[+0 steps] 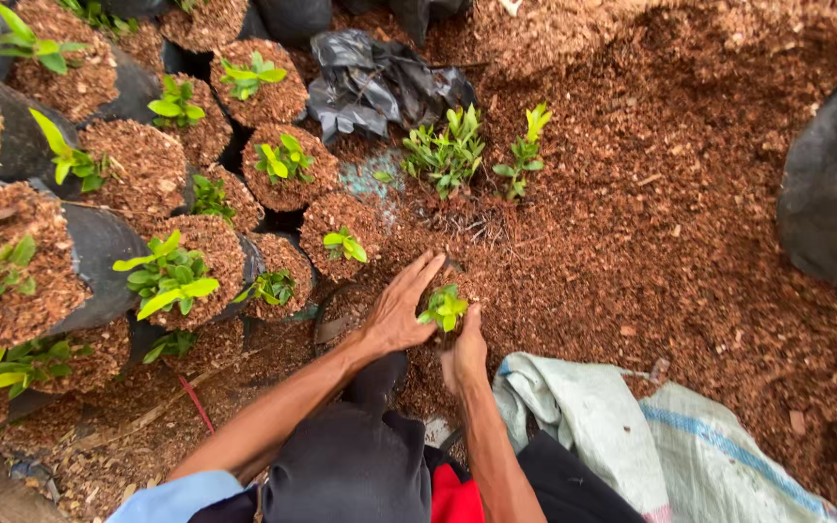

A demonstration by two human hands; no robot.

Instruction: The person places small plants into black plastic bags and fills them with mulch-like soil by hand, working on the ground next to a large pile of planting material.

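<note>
Currently | your left hand (401, 312): fingers spread flat on the mulch beside the seedling (444, 308) | your right hand (465, 356): fingers together, pressing the seedling's near side | seedling: upright between both hands, just right of the bagged plants (171, 276) | sack (622, 436): near your right forearm

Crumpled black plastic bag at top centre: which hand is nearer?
Left. The left hand lies flat beside the small green seedling, fingers reaching up toward the crumpled black plastic bag. The right hand sits below the seedling, farther away.
</note>
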